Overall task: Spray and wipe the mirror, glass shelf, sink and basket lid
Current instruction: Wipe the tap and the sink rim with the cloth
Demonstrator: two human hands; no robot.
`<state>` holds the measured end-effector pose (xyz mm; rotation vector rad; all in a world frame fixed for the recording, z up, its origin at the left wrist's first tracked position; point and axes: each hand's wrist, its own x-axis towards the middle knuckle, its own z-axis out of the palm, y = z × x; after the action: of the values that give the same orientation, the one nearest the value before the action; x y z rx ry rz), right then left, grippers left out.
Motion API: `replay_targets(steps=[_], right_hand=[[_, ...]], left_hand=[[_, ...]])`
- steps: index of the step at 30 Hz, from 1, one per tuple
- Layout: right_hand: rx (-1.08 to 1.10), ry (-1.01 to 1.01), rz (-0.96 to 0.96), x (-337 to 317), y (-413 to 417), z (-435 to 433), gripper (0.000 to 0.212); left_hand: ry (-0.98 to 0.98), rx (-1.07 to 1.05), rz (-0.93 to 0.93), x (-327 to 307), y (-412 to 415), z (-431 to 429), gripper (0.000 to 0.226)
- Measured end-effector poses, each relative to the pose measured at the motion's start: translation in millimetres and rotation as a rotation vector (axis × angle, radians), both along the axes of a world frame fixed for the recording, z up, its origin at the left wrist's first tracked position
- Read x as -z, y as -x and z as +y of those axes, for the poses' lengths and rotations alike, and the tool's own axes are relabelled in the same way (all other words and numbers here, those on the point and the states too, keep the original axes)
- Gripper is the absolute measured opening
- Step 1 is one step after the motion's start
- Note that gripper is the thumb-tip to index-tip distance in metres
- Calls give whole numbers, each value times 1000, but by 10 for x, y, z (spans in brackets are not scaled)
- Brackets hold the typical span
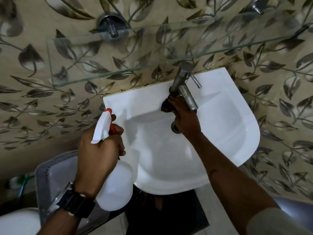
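Observation:
A white sink hangs on the leaf-patterned wall, with a steel tap at its back rim. My right hand presses a dark cloth onto the sink's ledge at the foot of the tap. My left hand grips a white spray bottle with a red trigger, its nozzle pointing up and to the left beside the sink's left edge. A glass shelf runs across the wall above the sink. A grey basket lid lies below my left wrist. No mirror is in view.
A chrome shelf bracket holds the glass at the upper left, and another sits at the upper right. The sink's drain is partly hidden by my right hand. A white rounded object fills the bottom-left corner.

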<state>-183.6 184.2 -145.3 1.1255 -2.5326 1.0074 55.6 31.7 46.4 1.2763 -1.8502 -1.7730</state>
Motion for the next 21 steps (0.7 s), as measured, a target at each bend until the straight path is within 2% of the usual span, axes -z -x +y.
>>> replay_targets(steps=[1,3,6,8,10,12,14,17,19,21], right_hand=[[49,25,-7,-8,-92,-89,47],[77,38,-50,-21,-300,-304,52],[-154,-95,-41,0,-365,-303,67],[-184,-125,-70,-58,-168,-84,68],[-42,-115,-211,-174,42,209,63],[115,-121,-177,-278,259,465,63],[185,-107,-109,-331,583,636,63],[391,-174,-200,-472,1013,518,56],[317,-179,-116,-513,988,273,45],[110,-155,35,-470,833,90,30]], left_hand=[[17,5,2,6,32,10,40],[21,25,0,-21,119,61,42],[2,48,-42,-46,272,172,69],[-6,75,-46,-26,340,228,64],[-39,73,-33,20,391,262,54],[-54,75,-34,62,409,276,54],[-65,63,-34,83,430,291,49],[-83,56,-71,118,451,313,48],[-98,59,-89,147,484,324,53],[-99,60,-91,176,541,339,52]])
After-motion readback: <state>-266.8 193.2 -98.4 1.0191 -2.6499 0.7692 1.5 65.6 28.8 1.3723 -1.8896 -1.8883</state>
